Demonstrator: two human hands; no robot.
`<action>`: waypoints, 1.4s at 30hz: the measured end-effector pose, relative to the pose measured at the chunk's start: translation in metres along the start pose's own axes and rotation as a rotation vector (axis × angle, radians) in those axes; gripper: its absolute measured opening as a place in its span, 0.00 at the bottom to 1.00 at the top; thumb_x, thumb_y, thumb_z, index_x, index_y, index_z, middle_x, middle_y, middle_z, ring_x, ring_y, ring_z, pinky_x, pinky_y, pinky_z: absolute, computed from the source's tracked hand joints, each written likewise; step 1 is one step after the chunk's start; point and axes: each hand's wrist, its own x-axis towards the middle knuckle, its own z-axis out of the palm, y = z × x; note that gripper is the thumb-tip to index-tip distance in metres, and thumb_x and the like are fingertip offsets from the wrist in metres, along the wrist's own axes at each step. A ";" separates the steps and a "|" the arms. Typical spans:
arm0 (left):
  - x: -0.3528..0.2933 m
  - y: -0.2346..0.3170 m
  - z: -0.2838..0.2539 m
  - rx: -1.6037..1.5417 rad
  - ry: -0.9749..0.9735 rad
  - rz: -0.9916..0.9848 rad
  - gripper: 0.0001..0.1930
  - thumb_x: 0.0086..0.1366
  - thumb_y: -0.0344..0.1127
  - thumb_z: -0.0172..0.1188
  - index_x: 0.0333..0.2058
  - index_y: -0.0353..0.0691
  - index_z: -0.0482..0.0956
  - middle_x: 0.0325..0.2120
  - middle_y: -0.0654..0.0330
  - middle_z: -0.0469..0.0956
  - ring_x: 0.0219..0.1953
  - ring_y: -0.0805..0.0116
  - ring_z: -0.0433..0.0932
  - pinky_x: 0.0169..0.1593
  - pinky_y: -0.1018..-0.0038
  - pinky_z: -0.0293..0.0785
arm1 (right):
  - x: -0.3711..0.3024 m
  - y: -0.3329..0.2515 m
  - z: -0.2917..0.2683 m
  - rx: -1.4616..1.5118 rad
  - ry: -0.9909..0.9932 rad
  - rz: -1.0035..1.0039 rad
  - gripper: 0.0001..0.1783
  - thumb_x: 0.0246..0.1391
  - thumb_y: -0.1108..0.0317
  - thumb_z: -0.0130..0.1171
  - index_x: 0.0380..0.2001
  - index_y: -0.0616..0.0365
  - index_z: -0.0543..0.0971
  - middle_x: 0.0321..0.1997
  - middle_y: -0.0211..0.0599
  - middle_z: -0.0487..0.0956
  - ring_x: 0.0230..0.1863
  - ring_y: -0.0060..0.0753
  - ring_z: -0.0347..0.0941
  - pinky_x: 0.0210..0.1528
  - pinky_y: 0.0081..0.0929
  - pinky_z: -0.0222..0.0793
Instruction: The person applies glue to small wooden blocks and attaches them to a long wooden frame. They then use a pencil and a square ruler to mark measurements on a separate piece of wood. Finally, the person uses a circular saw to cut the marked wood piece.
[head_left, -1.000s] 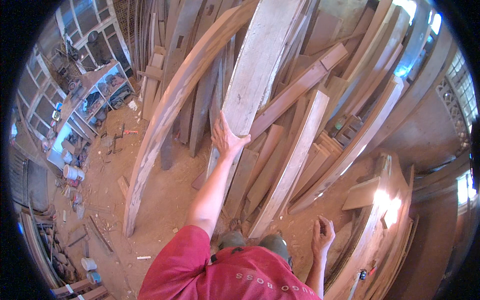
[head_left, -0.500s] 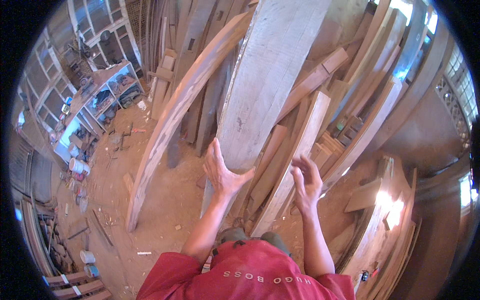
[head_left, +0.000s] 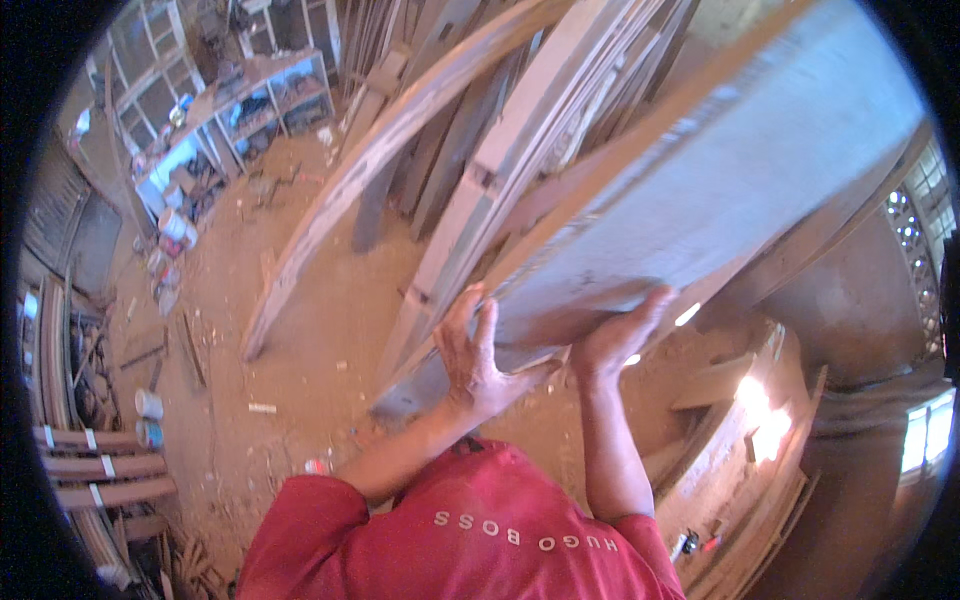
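A wide, thick wooden plank (head_left: 700, 190) with a pale, weathered face leans away from me, tilted toward the upper right. My left hand (head_left: 475, 362) grips its left edge near the lower part, fingers at the edge and thumb stretched across toward the face. Lower on the plank's right side, my right hand (head_left: 615, 338) presses against it and holds it; some of its fingers are hidden. Just beyond my left hand, a long narrow board with notches (head_left: 480, 185) stands leaning, its foot near the ground.
A curved timber (head_left: 350, 165) leans to the left of the boards. More planks stand stacked behind. A cluttered shelf unit (head_left: 260, 105) and white buckets (head_left: 178, 228) are at the far left. Stacked beams (head_left: 110, 467) lie at lower left, and long timbers (head_left: 720, 450) at the right.
The wide plank has swung from near upright to leaning rightward, uncovering the notched board behind. My right hand, free before, has come onto the plank. My left hand has moved slightly right and down.
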 end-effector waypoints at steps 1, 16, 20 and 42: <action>-0.014 0.012 -0.010 -0.046 -0.022 0.026 0.61 0.41 0.61 0.77 0.69 0.42 0.53 0.62 0.42 0.62 0.61 0.43 0.64 0.58 0.49 0.60 | -0.011 -0.020 -0.007 0.035 0.060 0.031 0.46 0.67 0.34 0.37 0.72 0.61 0.50 0.73 0.41 0.54 0.72 0.40 0.49 0.74 0.38 0.40; -0.167 -0.015 -0.076 -0.432 -0.079 -0.595 0.28 0.72 0.49 0.47 0.60 0.30 0.65 0.55 0.46 0.71 0.55 0.52 0.72 0.62 0.60 0.64 | -0.059 -0.037 -0.187 -0.440 -0.060 -0.427 0.32 0.64 0.43 0.49 0.56 0.61 0.66 0.54 0.40 0.71 0.43 0.35 0.76 0.40 0.34 0.82; -0.214 -0.076 -0.088 -0.359 -0.224 -0.988 0.25 0.76 0.47 0.41 0.59 0.31 0.68 0.53 0.48 0.73 0.54 0.57 0.72 0.61 0.63 0.64 | -0.071 -0.028 -0.226 0.144 -0.305 -0.108 0.26 0.67 0.45 0.43 0.55 0.53 0.70 0.48 0.40 0.73 0.53 0.45 0.70 0.56 0.49 0.69; -0.381 -0.185 -0.173 -1.390 -0.619 -2.065 0.30 0.68 0.57 0.49 0.62 0.45 0.67 0.58 0.52 0.73 0.60 0.50 0.71 0.64 0.47 0.66 | -0.255 -0.127 -0.169 0.179 -0.585 -0.241 0.25 0.70 0.52 0.40 0.64 0.48 0.65 0.33 0.34 0.78 0.40 0.39 0.71 0.40 0.39 0.72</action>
